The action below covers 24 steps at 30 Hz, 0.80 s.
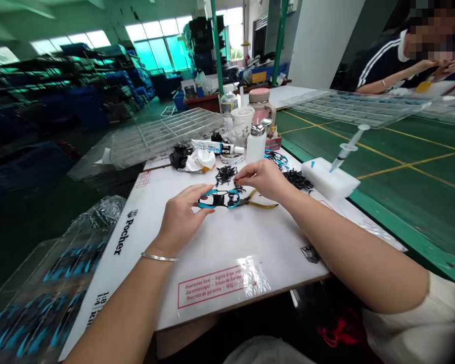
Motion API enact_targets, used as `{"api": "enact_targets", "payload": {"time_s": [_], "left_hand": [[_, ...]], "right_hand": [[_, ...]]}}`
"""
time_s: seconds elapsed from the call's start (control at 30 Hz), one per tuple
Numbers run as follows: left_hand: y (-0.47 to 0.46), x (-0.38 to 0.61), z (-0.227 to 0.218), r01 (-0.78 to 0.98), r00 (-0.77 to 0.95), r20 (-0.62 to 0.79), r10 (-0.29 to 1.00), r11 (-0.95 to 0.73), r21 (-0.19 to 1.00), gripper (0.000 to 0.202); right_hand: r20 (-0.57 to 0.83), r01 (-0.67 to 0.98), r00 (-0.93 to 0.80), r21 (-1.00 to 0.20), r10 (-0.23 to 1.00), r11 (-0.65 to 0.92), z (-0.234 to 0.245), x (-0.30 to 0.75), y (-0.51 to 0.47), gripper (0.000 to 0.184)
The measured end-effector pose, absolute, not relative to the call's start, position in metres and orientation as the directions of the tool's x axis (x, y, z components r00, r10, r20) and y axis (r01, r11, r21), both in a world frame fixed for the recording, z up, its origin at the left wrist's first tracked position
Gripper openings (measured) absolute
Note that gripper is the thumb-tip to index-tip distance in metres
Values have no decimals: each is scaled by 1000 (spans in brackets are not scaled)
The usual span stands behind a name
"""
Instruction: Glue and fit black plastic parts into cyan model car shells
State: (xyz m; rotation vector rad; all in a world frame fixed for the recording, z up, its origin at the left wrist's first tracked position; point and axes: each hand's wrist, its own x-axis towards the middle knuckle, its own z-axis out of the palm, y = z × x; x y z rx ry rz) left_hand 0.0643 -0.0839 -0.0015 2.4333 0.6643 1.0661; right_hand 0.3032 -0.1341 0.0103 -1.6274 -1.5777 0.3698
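Note:
My left hand (pixel 182 218) grips the left end of a black-and-teal moulded part (pixel 218 199) above a white board (pixel 212 263) printed "Pocher". My right hand (pixel 264 179) reaches across with its fingertips pinched. A small black piece (pixel 239 188) lies at those fingertips, and I cannot tell whether they hold it. Yellow-handled pliers (pixel 256 202) rest under the right wrist side, their jaws by the teal part. A heap of small black pieces (pixel 225 174) sits just beyond my hands, and another heap (pixel 299 180) lies to the right.
Beyond the board stand a glue tube (pixel 216 147), a white bottle (pixel 256 144) and a pink flask (pixel 261 103). A syringe (pixel 349 149) stands in a white foam block (pixel 326 178). Clear trays lie on both sides. A co-worker (pixel 398 65) sits at the upper right.

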Motion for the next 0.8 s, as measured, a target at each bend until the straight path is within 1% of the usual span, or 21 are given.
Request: {"api": "enact_targets", "payload": {"time_s": [0.1,0.2,0.37,0.47,0.67,0.8], "left_hand": [[-85,64,0,283,618,594,515,-850,443,53],[-87,65,0,301,640,605,473,-879,368,52],[-89,66,-1,303,656,630,417,-909,286,52],[-90,66,-2,305,657,642,396,-918,254,50],[-92,67,-1,317,667,656,353,-932,179,50],[-95,68,0,344,681,649,339,-930,125,48]], "right_hand": [[372,657,131,-727,919,201,11,299,-137,6],[426,649,77,-708,901,279,10,294,-139,7],[462,647,-1,-676,887,353,10,288,-142,14],[450,639,2,-687,893,345,12,286,-144,17],[371,602,51,-753,927,268,11,283,-144,8],[285,529,70,-823,956,206,5,283,-140,13]]}}
